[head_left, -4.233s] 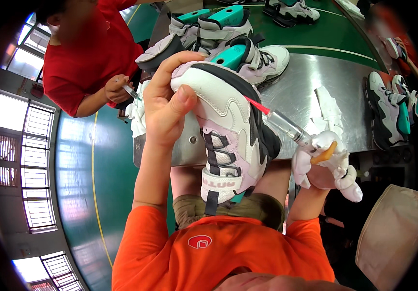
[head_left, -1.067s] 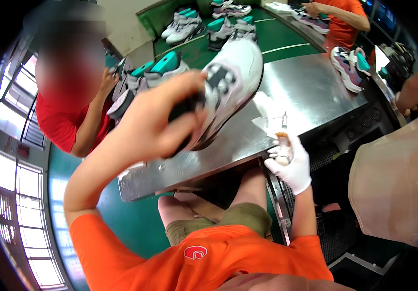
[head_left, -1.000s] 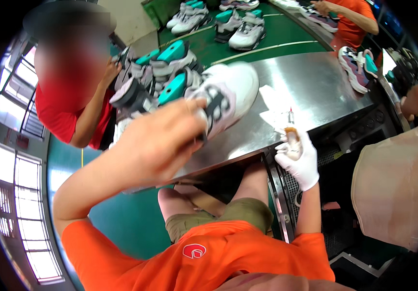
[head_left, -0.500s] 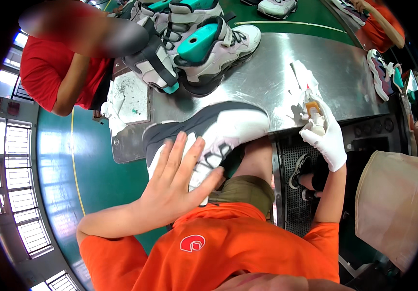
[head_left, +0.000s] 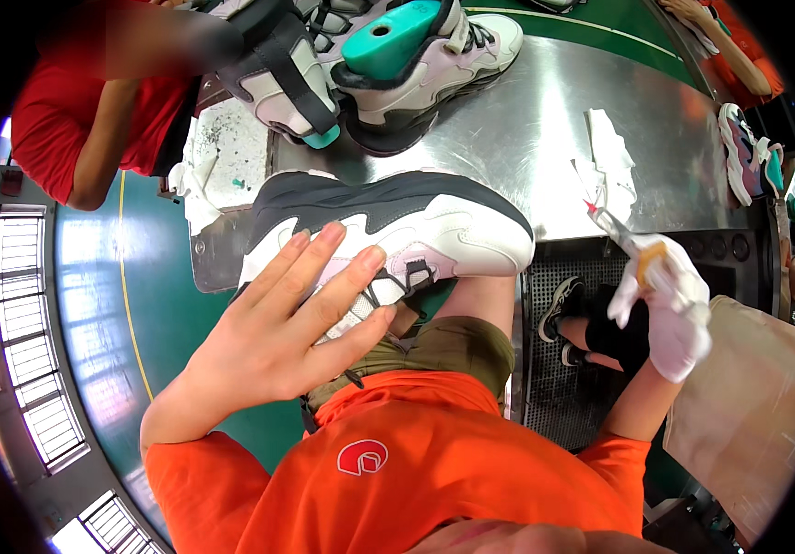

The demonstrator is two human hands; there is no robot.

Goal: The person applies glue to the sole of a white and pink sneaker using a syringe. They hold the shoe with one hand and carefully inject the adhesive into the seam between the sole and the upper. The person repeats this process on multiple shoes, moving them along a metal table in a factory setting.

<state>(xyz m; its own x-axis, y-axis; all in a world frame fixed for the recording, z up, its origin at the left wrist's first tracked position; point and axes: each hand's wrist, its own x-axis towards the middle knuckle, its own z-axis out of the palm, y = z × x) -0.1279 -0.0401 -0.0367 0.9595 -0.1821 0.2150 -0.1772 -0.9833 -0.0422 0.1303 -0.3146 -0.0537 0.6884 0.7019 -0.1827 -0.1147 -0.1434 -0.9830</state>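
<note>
My left hand [head_left: 288,314] is bare and lies on the side of a white, dark grey and pale pink sneaker [head_left: 397,214], its fingers spread toward the dark sole edge. The sneaker lies tilted at the table's near edge above my lap, toe to the right and black laces facing me. My right hand [head_left: 667,295], in a white glove, is closed around a small slim tool [head_left: 611,227] with a yellow-orange grip, a metal front and a red tip. The tool is too blurred to name. Beyond its tip, a crumpled white cloth or paper [head_left: 611,159] lies on the table.
The metal table [head_left: 549,102] bears several similar shoes [head_left: 416,97], some with teal shoe lasts [head_left: 390,42]. A speckled white board [head_left: 236,152] lies at the left. A person in red [head_left: 60,138] stands far left. A maroon-and-white shoe [head_left: 737,152] sits at the right.
My right hand has drawn back from the white cloth toward me and to the right, with the tool in it. The sneaker has turned slightly under my left hand. The whole view has shifted.
</note>
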